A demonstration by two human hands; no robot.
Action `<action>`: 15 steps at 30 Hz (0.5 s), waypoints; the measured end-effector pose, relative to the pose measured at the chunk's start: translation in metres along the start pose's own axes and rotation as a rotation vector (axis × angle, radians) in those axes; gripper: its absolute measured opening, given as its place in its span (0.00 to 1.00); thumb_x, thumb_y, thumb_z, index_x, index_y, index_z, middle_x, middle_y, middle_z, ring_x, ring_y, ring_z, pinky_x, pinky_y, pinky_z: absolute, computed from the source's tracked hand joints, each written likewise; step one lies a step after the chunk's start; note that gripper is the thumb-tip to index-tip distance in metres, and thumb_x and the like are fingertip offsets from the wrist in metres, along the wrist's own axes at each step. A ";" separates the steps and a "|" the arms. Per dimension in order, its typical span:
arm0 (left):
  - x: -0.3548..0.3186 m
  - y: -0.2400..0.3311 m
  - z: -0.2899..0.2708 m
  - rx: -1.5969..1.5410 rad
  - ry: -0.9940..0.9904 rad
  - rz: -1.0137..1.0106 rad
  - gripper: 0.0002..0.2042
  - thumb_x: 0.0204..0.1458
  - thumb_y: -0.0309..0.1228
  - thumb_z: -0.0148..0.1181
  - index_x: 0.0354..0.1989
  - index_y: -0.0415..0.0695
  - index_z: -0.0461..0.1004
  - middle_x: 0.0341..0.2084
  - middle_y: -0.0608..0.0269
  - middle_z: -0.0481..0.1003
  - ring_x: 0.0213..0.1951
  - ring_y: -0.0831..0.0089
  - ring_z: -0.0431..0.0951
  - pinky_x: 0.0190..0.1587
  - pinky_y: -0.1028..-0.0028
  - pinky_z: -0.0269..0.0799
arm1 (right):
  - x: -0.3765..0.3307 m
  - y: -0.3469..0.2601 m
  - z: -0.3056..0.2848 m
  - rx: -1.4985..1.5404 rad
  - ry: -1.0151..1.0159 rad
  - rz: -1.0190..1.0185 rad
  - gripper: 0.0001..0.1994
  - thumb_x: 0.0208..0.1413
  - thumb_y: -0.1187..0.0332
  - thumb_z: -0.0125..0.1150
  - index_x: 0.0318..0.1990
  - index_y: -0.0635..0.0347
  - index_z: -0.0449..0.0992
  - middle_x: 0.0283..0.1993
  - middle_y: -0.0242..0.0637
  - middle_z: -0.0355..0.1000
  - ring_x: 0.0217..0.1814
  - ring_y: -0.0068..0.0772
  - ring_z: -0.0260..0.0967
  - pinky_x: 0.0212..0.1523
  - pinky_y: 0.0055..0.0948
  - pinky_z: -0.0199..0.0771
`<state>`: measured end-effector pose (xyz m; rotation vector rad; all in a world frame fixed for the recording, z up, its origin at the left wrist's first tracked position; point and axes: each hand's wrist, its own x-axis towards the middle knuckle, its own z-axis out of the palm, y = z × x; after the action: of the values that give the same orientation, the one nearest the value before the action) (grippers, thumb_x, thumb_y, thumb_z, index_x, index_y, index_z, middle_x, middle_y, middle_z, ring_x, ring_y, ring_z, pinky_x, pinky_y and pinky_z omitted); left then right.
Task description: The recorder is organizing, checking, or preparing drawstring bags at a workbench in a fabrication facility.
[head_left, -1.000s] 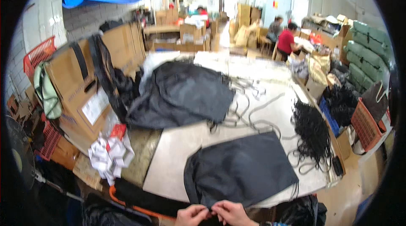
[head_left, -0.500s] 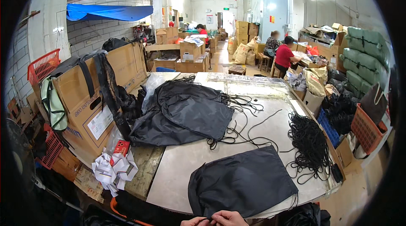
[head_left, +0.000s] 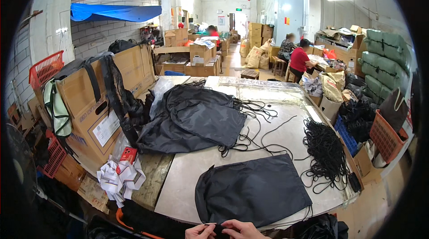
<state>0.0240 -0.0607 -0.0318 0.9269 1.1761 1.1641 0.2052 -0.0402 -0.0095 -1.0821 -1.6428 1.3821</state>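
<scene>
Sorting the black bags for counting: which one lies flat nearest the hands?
The single flat black bag at the table's near edge, just above both hands. The other bags lie heaped farther back.

Head view: worn high, looking forward and down over the worktable (head_left: 268,118); hall beyond; single view.

A dark grey fabric bag (head_left: 252,192) lies flat on the pale table, its near edge at the table's front rim, slightly skewed with the far corner toward the right. Its surface is smooth, faintly creased, and its bottom hem reaches the front edge.
</scene>
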 end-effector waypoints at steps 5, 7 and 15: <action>-0.003 0.007 -0.005 -0.049 0.215 0.108 0.08 0.56 0.27 0.57 0.40 0.36 0.77 0.21 0.64 0.75 0.22 0.81 0.73 0.24 0.81 0.69 | -0.016 -0.013 -0.026 -0.732 -0.041 -0.061 0.21 0.53 0.68 0.59 0.54 0.60 0.64 0.36 0.47 0.73 0.37 0.50 0.73 0.35 0.37 0.72; -0.005 0.008 -0.007 -0.097 0.233 0.116 0.08 0.56 0.26 0.57 0.40 0.35 0.77 0.21 0.63 0.76 0.22 0.79 0.74 0.24 0.80 0.70 | -0.014 0.016 -0.040 -0.939 0.100 -0.303 0.14 0.56 0.65 0.56 0.46 0.63 0.70 0.29 0.42 0.74 0.27 0.43 0.73 0.27 0.34 0.72; -0.001 0.023 -0.007 0.012 0.186 0.488 0.07 0.58 0.25 0.52 0.39 0.33 0.73 0.24 0.57 0.75 0.24 0.73 0.74 0.25 0.76 0.72 | 0.074 0.015 -0.104 -0.705 0.307 -0.472 0.16 0.53 0.73 0.57 0.50 0.64 0.69 0.47 0.50 0.70 0.48 0.52 0.69 0.47 0.38 0.72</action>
<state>0.0128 -0.0573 -0.0112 1.1735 1.1351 1.6633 0.2736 0.0687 -0.0068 -1.1011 -2.0215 0.3062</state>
